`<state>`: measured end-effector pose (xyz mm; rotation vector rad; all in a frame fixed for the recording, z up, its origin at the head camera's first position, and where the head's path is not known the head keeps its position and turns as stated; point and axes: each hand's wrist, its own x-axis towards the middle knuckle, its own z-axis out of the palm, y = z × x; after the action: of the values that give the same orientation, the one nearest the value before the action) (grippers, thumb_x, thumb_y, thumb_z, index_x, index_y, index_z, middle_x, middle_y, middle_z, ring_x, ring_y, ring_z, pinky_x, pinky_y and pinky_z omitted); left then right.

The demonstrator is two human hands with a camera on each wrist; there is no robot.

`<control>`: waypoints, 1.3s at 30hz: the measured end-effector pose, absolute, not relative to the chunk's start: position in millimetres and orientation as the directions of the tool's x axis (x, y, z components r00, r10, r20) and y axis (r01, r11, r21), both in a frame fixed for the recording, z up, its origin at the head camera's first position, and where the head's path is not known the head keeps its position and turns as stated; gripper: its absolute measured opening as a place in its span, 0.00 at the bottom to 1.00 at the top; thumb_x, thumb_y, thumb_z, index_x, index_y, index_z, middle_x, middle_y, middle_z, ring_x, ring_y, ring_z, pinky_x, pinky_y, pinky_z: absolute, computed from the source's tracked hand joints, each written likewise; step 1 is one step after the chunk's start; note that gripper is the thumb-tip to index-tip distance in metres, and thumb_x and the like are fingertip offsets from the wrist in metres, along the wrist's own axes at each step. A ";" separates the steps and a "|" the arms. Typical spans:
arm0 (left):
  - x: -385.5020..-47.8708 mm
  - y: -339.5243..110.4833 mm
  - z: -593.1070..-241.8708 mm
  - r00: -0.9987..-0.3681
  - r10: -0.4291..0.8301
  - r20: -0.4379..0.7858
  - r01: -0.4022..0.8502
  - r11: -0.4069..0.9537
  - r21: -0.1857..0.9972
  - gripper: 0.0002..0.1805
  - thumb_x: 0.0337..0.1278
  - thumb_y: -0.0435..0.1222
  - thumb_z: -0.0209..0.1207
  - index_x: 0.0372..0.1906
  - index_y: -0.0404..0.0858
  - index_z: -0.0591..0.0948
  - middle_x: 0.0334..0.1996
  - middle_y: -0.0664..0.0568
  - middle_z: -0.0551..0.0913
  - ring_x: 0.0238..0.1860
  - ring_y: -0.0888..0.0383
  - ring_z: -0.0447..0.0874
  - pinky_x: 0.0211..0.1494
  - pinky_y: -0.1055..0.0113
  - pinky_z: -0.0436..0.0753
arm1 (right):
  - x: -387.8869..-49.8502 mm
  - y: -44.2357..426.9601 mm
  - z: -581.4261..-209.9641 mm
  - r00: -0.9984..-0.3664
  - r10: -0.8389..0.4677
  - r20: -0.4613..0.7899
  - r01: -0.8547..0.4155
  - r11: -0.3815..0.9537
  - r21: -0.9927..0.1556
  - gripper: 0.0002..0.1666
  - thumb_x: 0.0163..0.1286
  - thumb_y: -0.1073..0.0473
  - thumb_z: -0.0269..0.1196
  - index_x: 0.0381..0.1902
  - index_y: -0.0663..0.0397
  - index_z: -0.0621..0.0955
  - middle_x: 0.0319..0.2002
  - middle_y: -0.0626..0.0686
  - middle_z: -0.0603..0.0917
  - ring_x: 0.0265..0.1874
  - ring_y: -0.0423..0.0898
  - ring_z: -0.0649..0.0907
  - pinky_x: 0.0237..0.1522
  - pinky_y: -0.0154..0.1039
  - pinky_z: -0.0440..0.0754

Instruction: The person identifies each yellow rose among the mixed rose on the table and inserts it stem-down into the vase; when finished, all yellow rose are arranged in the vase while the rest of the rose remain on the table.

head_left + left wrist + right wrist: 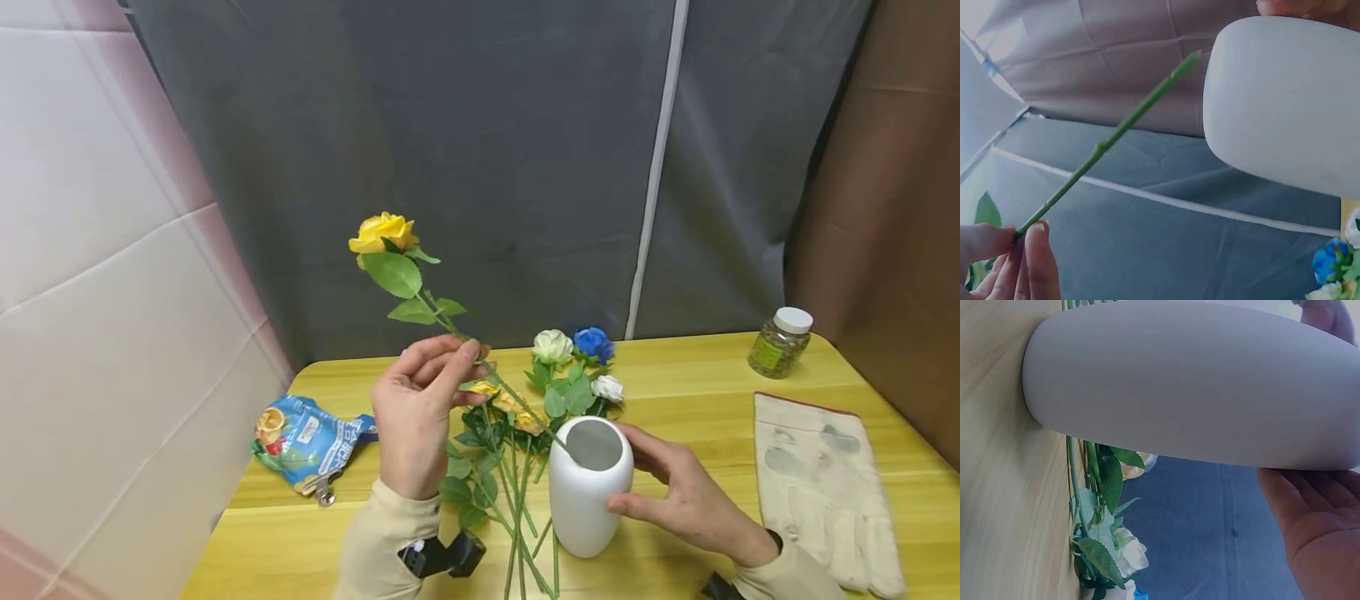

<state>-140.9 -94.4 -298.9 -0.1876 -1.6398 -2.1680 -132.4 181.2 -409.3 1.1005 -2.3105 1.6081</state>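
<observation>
In the head view my left hand [420, 408] pinches the green stem of a yellow rose [384, 235] between thumb and fingertips. The bloom points up and left, and the stem slants down to the mouth of a white vase [588, 508]. In the left wrist view the stem's cut tip is just outside the vase's mouth end. The vase stands upright on the table. My right hand [682, 492] holds it from the right near the top, thumb in front and fingers behind. Its side fills much of the right wrist view, above the right palm [1322, 537].
More flowers lie left of and behind the vase: yellow roses [528, 421], white roses [553, 346] and a blue rose [594, 344]. A blue pouch [311, 446] lies at left. A lidded jar [780, 343] and a pale work glove [825, 483] occupy the right side.
</observation>
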 end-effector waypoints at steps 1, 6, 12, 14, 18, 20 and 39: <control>-142.1 -91.2 -297.7 -0.896 -0.248 0.368 0.423 -0.224 0.878 0.06 0.61 0.28 0.69 0.40 0.31 0.84 0.33 0.49 0.92 0.30 0.54 0.91 0.27 0.61 0.88 | -132.4 181.0 -408.9 -0.728 -0.493 0.477 -0.618 0.171 -0.767 0.42 0.60 0.70 0.74 0.71 0.53 0.73 0.61 0.55 0.83 0.57 0.43 0.85 0.57 0.38 0.84; -147.7 -74.3 -302.3 -0.873 -0.220 0.435 0.473 -0.168 0.865 0.07 0.60 0.29 0.70 0.40 0.30 0.85 0.32 0.48 0.92 0.30 0.56 0.91 0.26 0.60 0.88 | -133.0 180.8 -408.2 -0.729 -0.501 0.467 -0.612 0.171 -0.772 0.42 0.61 0.69 0.74 0.72 0.52 0.72 0.63 0.54 0.82 0.58 0.43 0.84 0.58 0.38 0.84; -145.5 -56.1 -317.6 -0.887 -0.142 0.439 0.449 -0.043 0.893 0.09 0.57 0.33 0.73 0.40 0.33 0.88 0.31 0.41 0.91 0.29 0.57 0.91 0.28 0.56 0.89 | -133.0 181.3 -408.4 -0.747 -0.501 0.437 -0.584 0.180 -0.791 0.41 0.62 0.69 0.73 0.72 0.50 0.72 0.64 0.53 0.82 0.59 0.44 0.85 0.58 0.39 0.84; -143.4 -51.5 -321.4 -0.888 -0.122 0.444 0.445 0.022 0.895 0.08 0.57 0.35 0.74 0.39 0.36 0.89 0.31 0.45 0.91 0.29 0.59 0.91 0.29 0.59 0.89 | -132.7 181.1 -408.7 -0.751 -0.497 0.434 -0.580 0.183 -0.794 0.41 0.63 0.68 0.73 0.72 0.49 0.72 0.64 0.53 0.82 0.59 0.45 0.85 0.57 0.40 0.85; -140.3 -44.6 -328.1 -0.879 -0.080 0.471 0.455 0.157 0.876 0.07 0.56 0.39 0.75 0.37 0.42 0.90 0.32 0.54 0.92 0.30 0.61 0.91 0.31 0.65 0.87 | -132.9 181.2 -408.6 -0.743 -0.498 0.448 -0.592 0.175 -0.787 0.41 0.63 0.68 0.73 0.73 0.50 0.72 0.63 0.55 0.82 0.59 0.45 0.85 0.57 0.40 0.85; -138.9 -42.1 -331.1 -0.873 -0.052 0.484 0.464 0.212 0.860 0.07 0.55 0.40 0.75 0.37 0.45 0.90 0.32 0.56 0.92 0.29 0.62 0.90 0.31 0.67 0.87 | -132.9 181.3 -408.2 -0.734 -0.502 0.457 -0.601 0.166 -0.782 0.41 0.63 0.69 0.72 0.73 0.52 0.72 0.63 0.56 0.82 0.59 0.44 0.84 0.57 0.39 0.85; -135.1 -42.5 -345.2 -0.821 0.087 0.565 0.556 0.350 0.754 0.05 0.57 0.42 0.74 0.34 0.45 0.92 0.32 0.63 0.91 0.29 0.67 0.84 0.32 0.71 0.83 | -132.8 183.3 -407.9 -0.753 -0.499 0.429 -0.576 0.186 -0.796 0.39 0.63 0.70 0.72 0.72 0.54 0.72 0.62 0.59 0.82 0.59 0.39 0.83 0.56 0.39 0.85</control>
<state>-135.1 -42.5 -345.2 -0.5623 -2.1891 -1.4733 -132.8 183.3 -407.9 1.0731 -2.3620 1.6400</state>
